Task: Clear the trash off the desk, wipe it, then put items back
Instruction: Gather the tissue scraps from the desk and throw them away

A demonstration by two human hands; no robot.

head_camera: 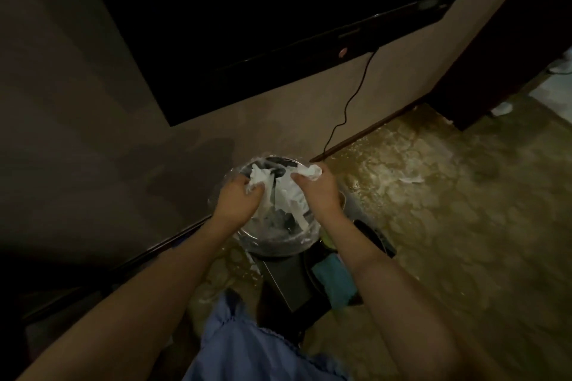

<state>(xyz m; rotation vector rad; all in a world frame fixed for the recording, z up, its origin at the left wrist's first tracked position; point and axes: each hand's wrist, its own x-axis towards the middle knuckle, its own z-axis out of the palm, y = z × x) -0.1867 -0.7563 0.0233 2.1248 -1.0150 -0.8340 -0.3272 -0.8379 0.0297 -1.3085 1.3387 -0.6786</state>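
Below, two hands over one lined bin [278, 241]: left hand [240, 198] and right hand [318, 192] each grip white tissue [311, 171].

dark screen [263, 25] on the beige wall [62, 86] | black cable [346, 105] hanging from it — down to the patterned floor [464, 210] | blue cloth [335, 280] — perhaps a rag — beside a dark box [286, 283]

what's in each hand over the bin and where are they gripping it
Left hand grips a crumpled white tissue by its lower end; right hand pinches a small tissue wad at the fingertips, both above the lined bin.
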